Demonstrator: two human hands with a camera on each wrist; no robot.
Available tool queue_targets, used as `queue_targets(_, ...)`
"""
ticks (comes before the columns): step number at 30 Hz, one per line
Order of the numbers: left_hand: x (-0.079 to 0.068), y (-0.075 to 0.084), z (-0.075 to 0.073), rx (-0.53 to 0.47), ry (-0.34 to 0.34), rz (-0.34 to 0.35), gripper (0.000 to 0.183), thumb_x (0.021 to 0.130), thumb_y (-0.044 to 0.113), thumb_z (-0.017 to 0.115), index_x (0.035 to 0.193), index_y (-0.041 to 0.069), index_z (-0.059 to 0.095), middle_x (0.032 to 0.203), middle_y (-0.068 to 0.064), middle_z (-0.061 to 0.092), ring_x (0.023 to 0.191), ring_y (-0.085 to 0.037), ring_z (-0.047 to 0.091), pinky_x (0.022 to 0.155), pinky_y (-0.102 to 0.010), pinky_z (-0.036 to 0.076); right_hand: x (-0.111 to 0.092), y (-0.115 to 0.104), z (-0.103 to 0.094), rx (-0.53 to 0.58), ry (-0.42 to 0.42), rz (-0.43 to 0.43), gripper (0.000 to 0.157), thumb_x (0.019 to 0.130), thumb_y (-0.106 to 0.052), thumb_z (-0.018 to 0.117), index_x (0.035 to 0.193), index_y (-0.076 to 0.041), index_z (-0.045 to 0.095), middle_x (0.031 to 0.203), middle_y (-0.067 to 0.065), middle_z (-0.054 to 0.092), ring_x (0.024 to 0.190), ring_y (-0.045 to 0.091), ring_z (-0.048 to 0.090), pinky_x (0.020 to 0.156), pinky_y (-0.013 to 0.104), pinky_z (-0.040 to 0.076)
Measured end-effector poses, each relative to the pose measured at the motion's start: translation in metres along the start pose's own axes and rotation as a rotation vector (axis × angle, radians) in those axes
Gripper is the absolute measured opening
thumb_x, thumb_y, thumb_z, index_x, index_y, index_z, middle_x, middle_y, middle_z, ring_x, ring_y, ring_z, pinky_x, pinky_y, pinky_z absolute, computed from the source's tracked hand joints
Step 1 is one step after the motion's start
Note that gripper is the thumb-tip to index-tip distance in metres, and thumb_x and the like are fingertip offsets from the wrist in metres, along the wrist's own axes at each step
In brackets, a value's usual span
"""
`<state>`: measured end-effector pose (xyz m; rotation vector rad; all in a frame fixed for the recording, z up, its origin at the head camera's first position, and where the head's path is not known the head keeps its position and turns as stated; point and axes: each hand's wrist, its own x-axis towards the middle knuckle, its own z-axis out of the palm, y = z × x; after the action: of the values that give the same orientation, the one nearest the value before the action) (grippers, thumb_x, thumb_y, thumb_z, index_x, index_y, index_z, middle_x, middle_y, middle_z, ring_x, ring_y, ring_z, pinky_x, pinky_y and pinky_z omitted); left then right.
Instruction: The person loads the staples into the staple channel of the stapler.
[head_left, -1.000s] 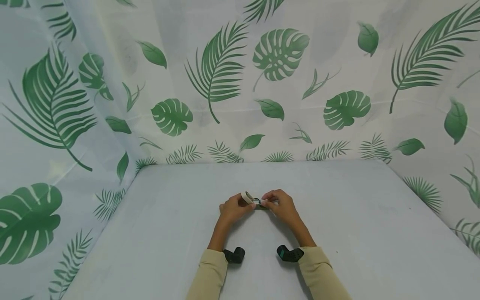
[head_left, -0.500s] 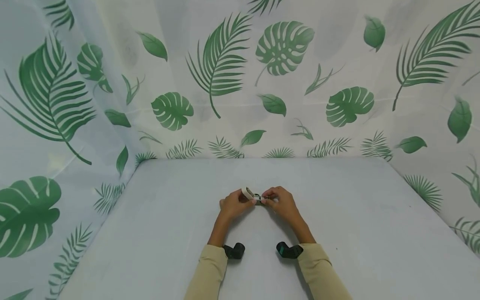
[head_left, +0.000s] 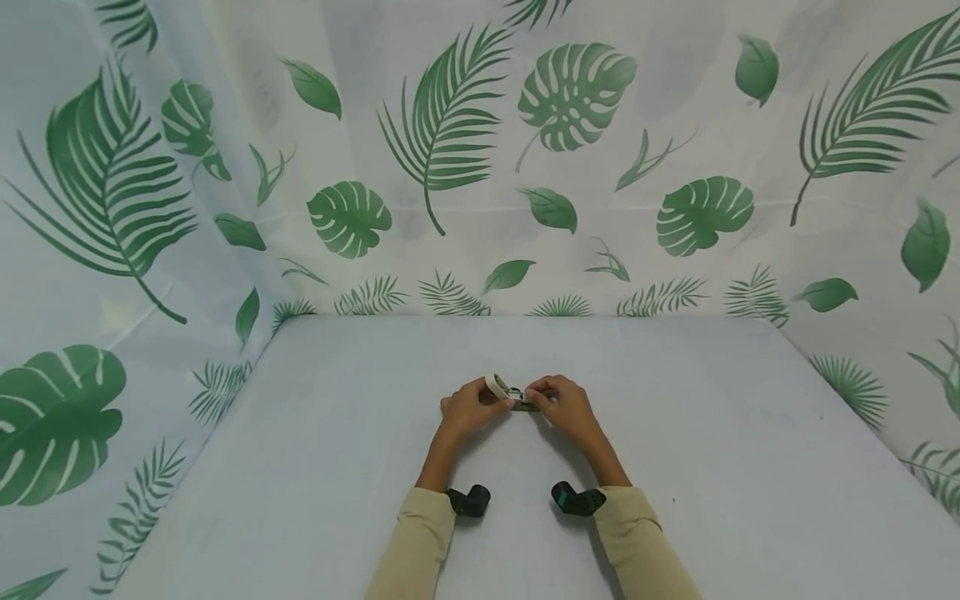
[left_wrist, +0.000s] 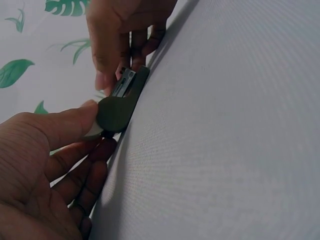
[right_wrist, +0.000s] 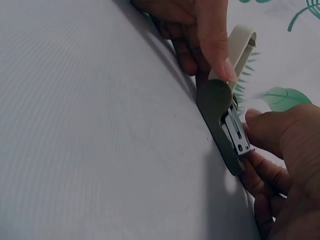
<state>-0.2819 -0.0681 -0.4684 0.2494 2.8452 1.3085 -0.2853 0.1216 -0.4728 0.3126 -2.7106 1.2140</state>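
A small stapler (head_left: 522, 407) is held low over the table between both hands, its cream top cover (right_wrist: 242, 47) swung up from the dark green base (right_wrist: 215, 97). The metal staple magazine (right_wrist: 237, 132) lies exposed along the base. My left hand (head_left: 468, 410) grips the stapler by its round hinge end, thumb on one side and fingers on the other. My right hand (head_left: 566, 410) has its thumb and fingertips at the magazine's front end, pinching about it. In the left wrist view, the right thumb (left_wrist: 101, 81) sits beside the magazine; its curled fingers partly hide the tip.
A white-covered table (head_left: 337, 467) spreads around the hands. Behind it and at both sides hangs a white cloth (head_left: 465, 225) with green leaf prints. Each wrist wears a black camera, the left camera (head_left: 470, 502) and right camera (head_left: 577, 500) facing inward.
The right fingers have shifted slightly at the magazine's end. The left hand keeps its grip on the stapler, and the cover stays raised. The head view has tilted slightly.
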Motion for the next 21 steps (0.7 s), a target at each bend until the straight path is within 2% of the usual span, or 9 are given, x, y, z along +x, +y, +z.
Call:
queue_targets(11,0.000,0.001,0.001,0.006,0.008,0.000,0.030,0.089,0.041,0.068,0.100,0.013,0.068,0.099,-0.004,0.073,0.094,-0.024,0.066,0.080,-0.044,0.032,0.007,-0.006,0.000,0.002,-0.041,0.154,0.021,0.091,-0.028,0.069,0.096,-0.008,0.073,0.100,0.011,0.073,0.093,0.026,0.067,0.072,0.034,0.048)
queue_targets(21,-0.001,0.003,0.000,0.003,0.011,-0.017,0.030,0.089,0.041,0.068,0.099,0.013,0.068,0.100,-0.005,0.073,0.096,-0.025,0.065,0.081,-0.045,0.032,0.011,-0.002,0.000,0.018,-0.050,0.152,0.020,0.090,-0.025,0.070,0.092,-0.006,0.074,0.095,0.012,0.074,0.088,0.024,0.068,0.068,0.030,0.048)
